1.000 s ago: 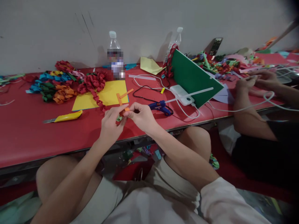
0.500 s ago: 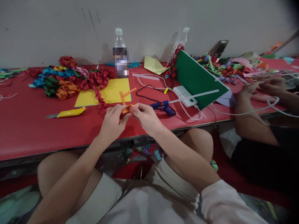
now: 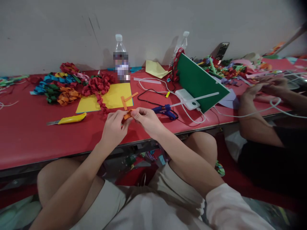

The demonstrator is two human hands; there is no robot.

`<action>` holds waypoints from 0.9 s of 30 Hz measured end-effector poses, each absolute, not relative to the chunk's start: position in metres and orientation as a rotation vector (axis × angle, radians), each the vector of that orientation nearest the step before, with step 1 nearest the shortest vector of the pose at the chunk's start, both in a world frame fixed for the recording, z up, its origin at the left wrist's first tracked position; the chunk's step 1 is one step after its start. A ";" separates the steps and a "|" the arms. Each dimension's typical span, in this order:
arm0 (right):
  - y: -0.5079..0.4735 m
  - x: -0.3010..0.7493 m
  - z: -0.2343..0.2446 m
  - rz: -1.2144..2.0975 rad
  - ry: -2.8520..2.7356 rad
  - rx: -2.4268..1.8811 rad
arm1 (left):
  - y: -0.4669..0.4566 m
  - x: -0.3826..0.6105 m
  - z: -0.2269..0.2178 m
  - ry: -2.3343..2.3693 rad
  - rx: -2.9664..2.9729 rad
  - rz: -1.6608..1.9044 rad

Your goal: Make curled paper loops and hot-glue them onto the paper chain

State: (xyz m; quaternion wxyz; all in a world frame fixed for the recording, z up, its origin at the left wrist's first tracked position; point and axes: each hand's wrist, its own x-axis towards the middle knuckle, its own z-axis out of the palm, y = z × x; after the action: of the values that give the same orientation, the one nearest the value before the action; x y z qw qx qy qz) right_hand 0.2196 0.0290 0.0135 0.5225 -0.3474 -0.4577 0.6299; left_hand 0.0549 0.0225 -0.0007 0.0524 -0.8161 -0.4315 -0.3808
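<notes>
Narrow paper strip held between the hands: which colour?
The narrow paper strip is orange, shown in the head view.

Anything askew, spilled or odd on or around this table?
Yes. The yellow-handled metal knife lies blade bare on the red-topped table, left of the person's left hand: a possible cut risk. Coloured paper scraps lie beneath the table edge, as if dropped. No spilled liquid shows.

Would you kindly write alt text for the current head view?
A person's left hand and right hand hold an orange paper strip over a red table. A yellow-handled utility knife and colourful paper chains lie to the left, a blue glue gun to the right.
</notes>
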 end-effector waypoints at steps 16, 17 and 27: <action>0.034 0.223 0.019 1.538 -1.026 -0.824 | 0.015 0.067 0.019 -1.464 -2.527 -1.088; 0.033 0.224 0.020 1.528 -1.031 -0.823 | 0.014 0.068 0.020 -1.467 -2.541 -1.085; 0.020 0.220 0.016 1.384 -1.133 -0.897 | 0.014 0.057 0.021 -1.507 -2.754 -1.158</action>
State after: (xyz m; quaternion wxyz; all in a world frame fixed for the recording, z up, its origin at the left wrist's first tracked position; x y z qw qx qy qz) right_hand 0.2199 0.0203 0.0160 0.5398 -0.3775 -0.4766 0.5822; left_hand 0.0566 0.0143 0.0209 -0.1020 -0.8187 -0.4481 -0.3442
